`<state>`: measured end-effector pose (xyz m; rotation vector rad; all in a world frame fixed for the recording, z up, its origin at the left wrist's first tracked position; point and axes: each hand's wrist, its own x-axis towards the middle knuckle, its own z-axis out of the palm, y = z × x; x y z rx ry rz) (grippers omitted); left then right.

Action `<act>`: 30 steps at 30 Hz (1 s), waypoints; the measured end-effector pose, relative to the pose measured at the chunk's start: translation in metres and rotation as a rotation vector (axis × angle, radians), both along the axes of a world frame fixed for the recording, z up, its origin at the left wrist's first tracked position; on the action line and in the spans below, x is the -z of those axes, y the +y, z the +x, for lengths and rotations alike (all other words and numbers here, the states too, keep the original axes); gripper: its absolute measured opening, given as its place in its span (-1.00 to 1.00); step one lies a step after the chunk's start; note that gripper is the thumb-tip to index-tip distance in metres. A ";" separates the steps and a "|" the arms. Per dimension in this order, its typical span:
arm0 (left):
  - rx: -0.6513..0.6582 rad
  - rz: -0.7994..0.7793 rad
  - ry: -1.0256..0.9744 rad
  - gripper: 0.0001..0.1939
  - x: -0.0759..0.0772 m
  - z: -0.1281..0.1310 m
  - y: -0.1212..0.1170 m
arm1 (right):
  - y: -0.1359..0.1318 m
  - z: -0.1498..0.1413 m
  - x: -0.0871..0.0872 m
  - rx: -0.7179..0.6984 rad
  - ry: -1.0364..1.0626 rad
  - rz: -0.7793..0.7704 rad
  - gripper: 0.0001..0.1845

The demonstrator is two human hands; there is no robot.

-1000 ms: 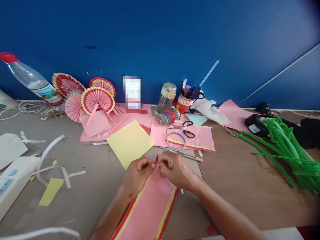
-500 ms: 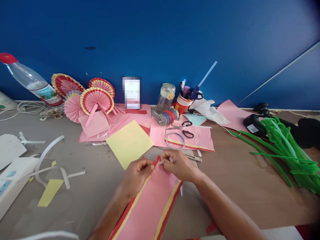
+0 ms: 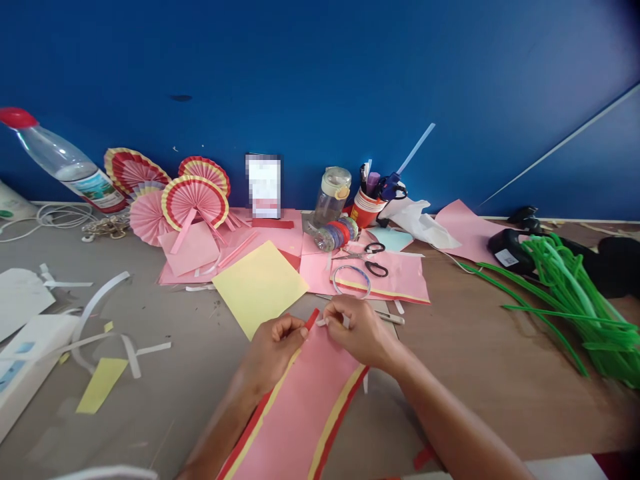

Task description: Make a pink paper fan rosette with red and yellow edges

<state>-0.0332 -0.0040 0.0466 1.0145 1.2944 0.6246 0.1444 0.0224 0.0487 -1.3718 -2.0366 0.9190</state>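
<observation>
A long pink paper sheet (image 3: pixel 313 403) with yellow and red borders stretches from the bottom of the view up between my hands. My left hand (image 3: pixel 273 350) is closed, pinching the sheet's far left corner by its red edge. At that same far end, the closed fingers of my right hand (image 3: pixel 357 331) grip a small white tape strip (image 3: pixel 321 322), its short end curling out toward the left hand. Just beyond the hands lie a yellow paper square (image 3: pixel 261 283), a tape roll (image 3: pixel 351 281) and a utility knife (image 3: pixel 390 317), partly covered by the right hand.
Pleated paper fans (image 3: pixel 195 203) stand at the back left near a plastic bottle (image 3: pixel 87 173). Scissors (image 3: pixel 373 259), a jar (image 3: pixel 333 193) and a cup of pens (image 3: pixel 367 208) are further back. Green pipe cleaners (image 3: pixel 585 300) lie at right; white strip scraps (image 3: pixel 131 353) at left.
My right hand has shifted very slightly up and right, and the white tape strip's end curls up a little more. The left hand keeps its hold on the paper.
</observation>
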 end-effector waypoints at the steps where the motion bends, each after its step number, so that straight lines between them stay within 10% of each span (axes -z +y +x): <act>1: -0.013 0.004 0.011 -0.69 0.000 0.001 0.000 | -0.002 -0.002 0.000 -0.014 -0.010 0.122 -0.85; 6: -0.060 0.053 -0.004 -0.78 0.000 0.002 0.002 | -0.013 -0.010 0.000 -0.079 -0.137 0.475 -0.82; 19: -0.108 0.049 -0.079 -0.74 -0.001 0.001 0.002 | -0.029 -0.017 -0.006 -0.178 -0.390 0.651 -0.80; 23: -0.120 0.020 -0.126 -0.74 0.000 0.000 0.001 | -0.028 -0.012 -0.010 -0.289 -0.207 0.516 -0.80; 30: -0.029 -0.012 -0.182 -0.69 -0.001 0.000 0.000 | 0.002 0.014 -0.005 0.075 0.213 -0.104 -0.68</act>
